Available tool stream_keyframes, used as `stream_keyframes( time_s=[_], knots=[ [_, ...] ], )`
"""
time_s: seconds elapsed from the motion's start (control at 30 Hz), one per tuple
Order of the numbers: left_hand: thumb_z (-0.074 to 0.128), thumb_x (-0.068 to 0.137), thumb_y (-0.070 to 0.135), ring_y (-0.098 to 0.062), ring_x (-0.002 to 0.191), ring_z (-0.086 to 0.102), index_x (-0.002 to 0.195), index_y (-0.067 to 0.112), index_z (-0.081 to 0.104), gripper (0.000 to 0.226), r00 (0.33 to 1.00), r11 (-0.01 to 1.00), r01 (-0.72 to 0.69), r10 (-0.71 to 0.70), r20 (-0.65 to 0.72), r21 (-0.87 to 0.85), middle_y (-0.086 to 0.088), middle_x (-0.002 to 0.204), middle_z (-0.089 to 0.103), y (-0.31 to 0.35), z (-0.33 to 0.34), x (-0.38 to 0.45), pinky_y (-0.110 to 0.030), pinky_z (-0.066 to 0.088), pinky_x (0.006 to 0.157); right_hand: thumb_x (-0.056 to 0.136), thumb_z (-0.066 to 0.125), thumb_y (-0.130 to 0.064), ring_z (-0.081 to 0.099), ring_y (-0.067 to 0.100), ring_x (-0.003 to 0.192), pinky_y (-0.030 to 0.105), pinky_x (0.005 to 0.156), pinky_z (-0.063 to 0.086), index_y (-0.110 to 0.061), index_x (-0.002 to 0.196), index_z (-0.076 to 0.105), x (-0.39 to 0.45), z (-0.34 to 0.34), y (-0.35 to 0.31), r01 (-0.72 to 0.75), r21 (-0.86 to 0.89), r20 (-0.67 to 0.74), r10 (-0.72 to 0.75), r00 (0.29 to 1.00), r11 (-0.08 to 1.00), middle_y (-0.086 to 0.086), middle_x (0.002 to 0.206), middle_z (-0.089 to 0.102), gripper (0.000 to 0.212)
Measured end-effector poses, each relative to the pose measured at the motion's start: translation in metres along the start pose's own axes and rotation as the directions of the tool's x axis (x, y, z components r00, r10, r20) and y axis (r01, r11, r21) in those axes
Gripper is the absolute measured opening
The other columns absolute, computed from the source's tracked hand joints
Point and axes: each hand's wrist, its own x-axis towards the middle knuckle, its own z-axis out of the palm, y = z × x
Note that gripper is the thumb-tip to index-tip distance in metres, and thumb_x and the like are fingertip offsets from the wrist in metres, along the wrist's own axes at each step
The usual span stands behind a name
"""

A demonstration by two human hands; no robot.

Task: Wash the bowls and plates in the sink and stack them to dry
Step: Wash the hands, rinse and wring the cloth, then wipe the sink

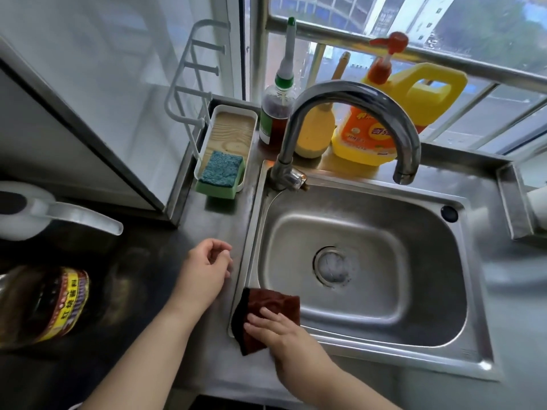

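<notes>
The steel sink (414,315) holds no dishes; only its drain strainer (336,266) shows at the bottom. A dark brown cloth (268,306) lies draped over the sink's front left rim. My right hand (276,328) presses flat on this cloth with straight fingers. My left hand (204,270) hovers over the counter just left of the sink, fingers loosely curled, holding nothing. The curved faucet (352,96) arches over the basin with no water running. No bowls or plates are in view.
A white tray (233,131) with a blue-green sponge (220,168) sits behind the sink at the left. A brown bottle (273,119), a yellow gourd-shaped thing (315,134) and a yellow detergent jug (414,96) line the window sill. A jar (56,306) and a white appliance (44,211) stand at the left.
</notes>
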Motion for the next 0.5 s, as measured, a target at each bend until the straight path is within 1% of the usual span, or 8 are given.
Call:
stream_keyframes(
  time_s=[0.03, 0.1, 0.17, 0.23, 0.3, 0.4, 0.47, 0.5],
  knots=[
    [0.051, 0.094, 0.003, -0.016, 0.059, 0.055, 0.086, 0.016, 0.06, 0.018, 1.0, 1.0, -0.002, 0.002, 0.003, 0.007, -0.005, 0.072, 0.063, 0.0, -0.001, -0.002, -0.03, 0.048, 0.062, 0.072, 0.037, -0.003, 0.041, 0.015, 0.134, 0.036, 0.113, 0.022, -0.019, 0.131, 0.057, -0.003, -0.002, 0.003, 0.005, 0.017, -0.019, -0.005, 1.0, 1.0, -0.005, 0.138, 0.054, 0.065],
    [0.051, 0.094, 0.003, -0.017, 0.059, 0.055, 0.085, 0.017, 0.06, 0.019, 1.0, 1.0, -0.006, 0.006, 0.013, 0.025, -0.005, 0.073, 0.063, 0.0, 0.0, -0.006, -0.032, 0.048, 0.064, 0.077, 0.041, 0.001, 0.03, -0.006, 0.135, 0.013, 0.112, 0.019, -0.024, 0.13, 0.059, -0.012, -0.01, 0.006, -0.068, 0.092, -0.05, 0.073, 0.996, 0.993, -0.018, 0.136, 0.05, 0.061],
    [0.052, 0.093, 0.004, -0.017, 0.06, 0.056, 0.085, 0.018, 0.06, 0.019, 1.0, 0.999, -0.006, 0.004, 0.03, 0.038, -0.005, 0.074, 0.064, -0.001, 0.004, -0.009, -0.032, 0.048, 0.066, 0.078, 0.045, 0.0, 0.023, -0.022, 0.13, 0.003, 0.107, 0.016, -0.026, 0.126, 0.062, -0.026, -0.018, 0.013, -0.153, 0.156, -0.081, 0.167, 0.983, 0.976, -0.029, 0.131, 0.046, 0.057],
    [0.052, 0.094, 0.006, -0.017, 0.062, 0.057, 0.087, 0.017, 0.061, 0.016, 0.998, 0.999, 0.002, -0.004, 0.055, 0.049, -0.005, 0.076, 0.065, -0.001, 0.012, -0.013, -0.031, 0.049, 0.066, 0.078, 0.037, -0.014, 0.027, -0.02, 0.129, 0.002, 0.105, 0.018, -0.028, 0.125, 0.063, -0.045, -0.024, 0.02, -0.236, 0.185, -0.1, 0.257, 0.961, 0.954, -0.033, 0.129, 0.045, 0.055],
    [0.053, 0.094, 0.007, -0.017, 0.064, 0.057, 0.09, 0.016, 0.062, 0.013, 0.997, 0.998, 0.002, -0.006, 0.079, 0.057, -0.006, 0.077, 0.065, -0.001, 0.021, -0.016, -0.03, 0.049, 0.066, 0.074, 0.031, -0.023, 0.039, -0.01, 0.127, 0.001, 0.103, 0.02, -0.03, 0.125, 0.063, -0.059, -0.03, 0.027, -0.328, 0.242, -0.118, 0.363, 0.924, 0.913, -0.029, 0.129, 0.05, 0.061],
    [0.054, 0.093, 0.006, -0.018, 0.068, 0.059, 0.089, 0.017, 0.062, 0.014, 0.995, 0.997, -0.027, 0.02, 0.102, 0.066, -0.005, 0.077, 0.065, 0.001, 0.035, -0.022, -0.028, 0.049, 0.069, 0.087, 0.04, -0.004, 0.053, 0.004, 0.114, 0.002, 0.092, 0.031, -0.032, 0.124, 0.062, -0.057, -0.04, 0.033, -0.425, 0.35, -0.139, 0.495, 0.857, 0.835, -0.016, 0.119, 0.064, 0.051],
    [0.053, 0.093, 0.004, -0.019, 0.067, 0.058, 0.087, 0.017, 0.062, 0.016, 0.993, 0.998, -0.03, 0.024, 0.114, 0.053, -0.006, 0.076, 0.065, 0.004, 0.044, -0.026, -0.029, 0.049, 0.068, 0.092, 0.04, -0.002, 0.054, -0.001, 0.111, -0.001, 0.085, 0.034, -0.03, 0.123, 0.061, -0.04, -0.048, 0.03, -0.424, 0.4, -0.189, 0.526, 0.829, 0.812, -0.017, 0.121, 0.062, 0.047],
    [0.053, 0.093, 0.004, -0.02, 0.066, 0.058, 0.087, 0.017, 0.062, 0.017, 0.993, 0.998, -0.033, 0.027, 0.118, 0.053, -0.007, 0.077, 0.065, 0.005, 0.049, -0.027, -0.031, 0.05, 0.069, 0.093, 0.04, -0.004, 0.053, -0.002, 0.113, 0.001, 0.089, 0.035, -0.03, 0.126, 0.059, -0.028, -0.05, 0.027, -0.417, 0.4, -0.186, 0.518, 0.835, 0.816, -0.017, 0.123, 0.06, 0.046]
  ],
)
